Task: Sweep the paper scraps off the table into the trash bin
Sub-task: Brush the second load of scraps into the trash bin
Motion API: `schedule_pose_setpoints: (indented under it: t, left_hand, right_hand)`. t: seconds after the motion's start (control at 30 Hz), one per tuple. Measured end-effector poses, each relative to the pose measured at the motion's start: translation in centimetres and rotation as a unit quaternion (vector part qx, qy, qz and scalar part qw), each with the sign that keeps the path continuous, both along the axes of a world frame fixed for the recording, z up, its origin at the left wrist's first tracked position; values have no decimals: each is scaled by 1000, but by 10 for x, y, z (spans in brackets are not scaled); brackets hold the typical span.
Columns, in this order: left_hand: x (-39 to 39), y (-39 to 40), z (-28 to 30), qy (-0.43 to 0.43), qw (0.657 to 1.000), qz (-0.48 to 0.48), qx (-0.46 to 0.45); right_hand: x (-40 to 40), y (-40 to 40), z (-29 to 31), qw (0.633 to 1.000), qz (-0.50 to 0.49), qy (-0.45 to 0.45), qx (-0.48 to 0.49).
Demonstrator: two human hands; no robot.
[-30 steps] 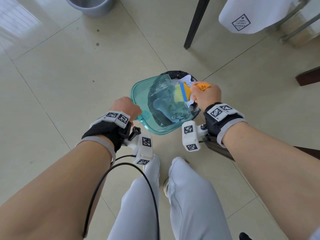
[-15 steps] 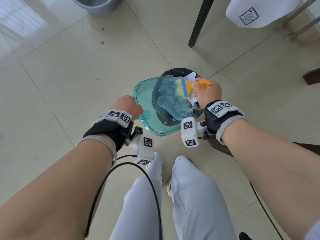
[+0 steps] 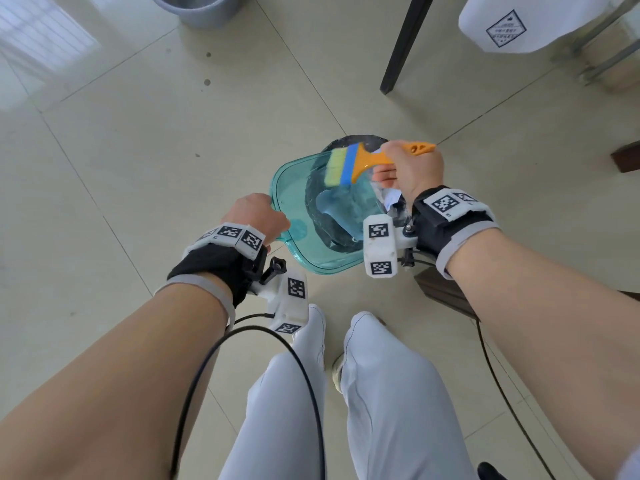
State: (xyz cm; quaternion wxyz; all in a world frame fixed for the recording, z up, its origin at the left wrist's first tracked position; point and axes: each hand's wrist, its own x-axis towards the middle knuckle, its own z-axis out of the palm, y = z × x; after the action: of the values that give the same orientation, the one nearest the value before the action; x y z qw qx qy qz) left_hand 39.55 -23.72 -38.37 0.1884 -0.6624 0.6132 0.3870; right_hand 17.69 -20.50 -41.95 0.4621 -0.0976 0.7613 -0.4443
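The left hand [image 3: 256,216] grips the teal dustpan [image 3: 294,199] tilted over the black-lined trash bin [image 3: 360,142] so scraps slide in, while the right hand [image 3: 414,168] clasps the orange brush [image 3: 356,162] above it (white paper scraps [image 3: 391,199] already lie inside).

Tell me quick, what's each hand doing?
Left hand: closed, gripping the teal dustpan by its handle.
Right hand: closed, holding the orange brush.

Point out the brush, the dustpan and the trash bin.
brush [image 3: 349,165]: head view, on the blue band between bristles and orange handle.
dustpan [image 3: 289,188]: head view, on its clear teal floor near the left rim.
trash bin [image 3: 360,141]: head view, on the black far rim.
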Motion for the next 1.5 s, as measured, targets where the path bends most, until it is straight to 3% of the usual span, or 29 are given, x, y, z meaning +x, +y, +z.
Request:
schedule_pose_setpoints:
  t: [0.07,0.2,0.27,0.4,0.47,0.53,0.6,0.7,0.8,0.9,0.97,1.13,1.17,1.23,1.3,1.33,1.4,1.5]
  left_hand:
    - [-3,0,0,3,1000,-2,4]
    - [-2,1,0,-3,1000,-6,0]
    - [-2,-1,-1,-2,1000,3,3]
    - [-9,-2,0,10,1000,11,14]
    - [-12,-3,2,19,1000,6,16]
    - [-12,-6,3,32,999,4,13]
    - [-11,-8,2,38,999,3,7]
    - [-9,-5,0,29,1000,-8,8]
    - [-8,-3,-1,23,1000,-4,8]
    - [-11,-3,1,21,1000,-10,-2]
    - [-11,-4,0,25,1000,-5,-4]
    - [-2,-7,1,0,1000,-1,-13]
    - [-2,-7,1,1,1000,6,-12]
    - [-2,-7,0,-1,1000,7,-21]
    - [-4,-8,-1,-5,999,-1,-34]
    - [-5,-8,-1,-2,999,0,-40]
    - [-3,-9,-2,0,999,5,-48]
    - [4,-11,-5,-14,999,4,-51]
  right_hand:
    - [4,3,-2,999,43,1,20]
    - [-12,9,4,994,-40,101,24]
    - [-13,10,11,998,-55,25,-9]
    - [14,14,26,978,158,-130,-49]
    - [21,13,24,970,184,-143,-68]
    - [19,10,16,984,141,-85,-67]
    - [9,12,7,996,66,41,-34]
    - [-12,21,2,989,-13,149,9]
    - [-15,21,12,997,-41,72,10]
    - [9,18,17,995,71,-69,24]
    - [17,21,12,991,123,-46,38]
    - [-12,24,9,984,45,145,94]
    - [-16,23,9,985,24,148,82]
    - [-9,21,15,998,12,51,41]
    - [6,24,16,992,107,-48,41]
    - [9,28,15,985,153,-54,60]
    - [4,33,7,981,164,21,98]
    - [-17,32,0,972,96,170,131]
